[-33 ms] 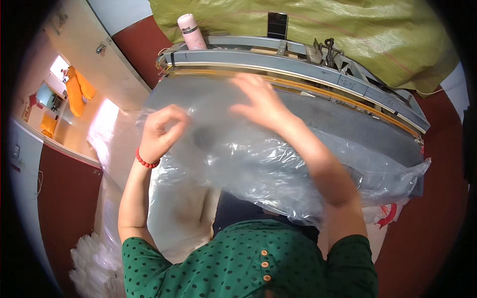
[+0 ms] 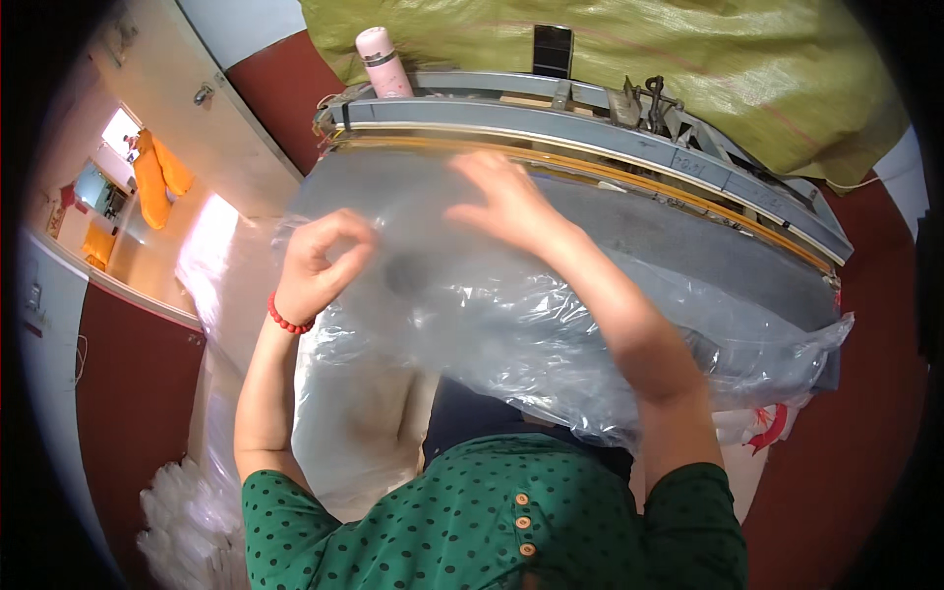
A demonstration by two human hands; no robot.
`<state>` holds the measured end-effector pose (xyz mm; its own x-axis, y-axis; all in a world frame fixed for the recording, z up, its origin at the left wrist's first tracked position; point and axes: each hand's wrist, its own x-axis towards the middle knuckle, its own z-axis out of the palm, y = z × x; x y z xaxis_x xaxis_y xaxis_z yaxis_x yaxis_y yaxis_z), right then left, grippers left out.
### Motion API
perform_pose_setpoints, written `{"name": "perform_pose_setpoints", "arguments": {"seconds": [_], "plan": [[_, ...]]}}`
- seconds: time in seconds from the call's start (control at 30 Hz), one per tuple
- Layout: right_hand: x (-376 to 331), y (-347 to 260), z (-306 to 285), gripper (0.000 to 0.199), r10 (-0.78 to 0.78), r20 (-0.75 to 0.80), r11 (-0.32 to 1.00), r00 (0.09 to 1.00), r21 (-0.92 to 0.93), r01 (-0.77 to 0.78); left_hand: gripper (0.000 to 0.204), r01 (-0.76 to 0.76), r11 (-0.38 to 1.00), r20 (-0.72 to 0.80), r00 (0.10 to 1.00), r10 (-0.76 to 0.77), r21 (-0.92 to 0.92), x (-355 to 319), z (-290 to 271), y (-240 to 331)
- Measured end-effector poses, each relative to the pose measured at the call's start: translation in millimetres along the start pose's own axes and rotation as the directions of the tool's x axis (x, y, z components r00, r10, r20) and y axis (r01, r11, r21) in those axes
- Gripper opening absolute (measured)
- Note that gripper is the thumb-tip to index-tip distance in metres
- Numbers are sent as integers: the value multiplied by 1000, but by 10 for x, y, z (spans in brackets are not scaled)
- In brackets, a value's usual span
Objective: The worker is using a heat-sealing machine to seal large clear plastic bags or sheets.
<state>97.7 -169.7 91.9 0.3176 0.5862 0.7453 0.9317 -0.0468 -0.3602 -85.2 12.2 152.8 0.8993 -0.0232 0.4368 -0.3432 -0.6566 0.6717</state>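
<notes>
Clear plastic film [image 2: 531,315] lies in glossy folds across my lap and the dark grey work surface [image 2: 688,236] of the machine before me. My left hand [image 2: 323,258], a red beaded bracelet at its wrist, is closed in a pinch at the film's left part; its fingertips meet the film's hazy upper edge. Over the middle of the film is my right hand [image 2: 500,202], fingers and thumb apart and slightly blurred. I see nothing held in it. Whether its fingertips touch the film cannot be made out.
Behind the surface runs a grey metal frame [image 2: 610,128] with a yellow strip, a clamp [image 2: 653,103] and a pink bottle [image 2: 383,64]. A phone-like dark slab [image 2: 552,51] leans on a yellow-green woven sheet [image 2: 728,59]. Bundled plastic [image 2: 187,521] lies lower left, near an open door [image 2: 187,108].
My right hand has shifted a little to the left and down over the film. My left hand stays in nearly the same place, still pinching.
</notes>
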Motion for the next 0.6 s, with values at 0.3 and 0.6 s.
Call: {"name": "perform_pose_setpoints", "arguments": {"seconds": [0.3,0.6], "plan": [[-1264,919,-1089,17,744,-20,657,668,200,-727,15,503,860,625,701,-344,-91,-870,580,-482],[-4590,343,-4998,31,408,-901,67,147,-131,-989,27,381,848,702,483,-523,369,-1445,214,-1506]]}}
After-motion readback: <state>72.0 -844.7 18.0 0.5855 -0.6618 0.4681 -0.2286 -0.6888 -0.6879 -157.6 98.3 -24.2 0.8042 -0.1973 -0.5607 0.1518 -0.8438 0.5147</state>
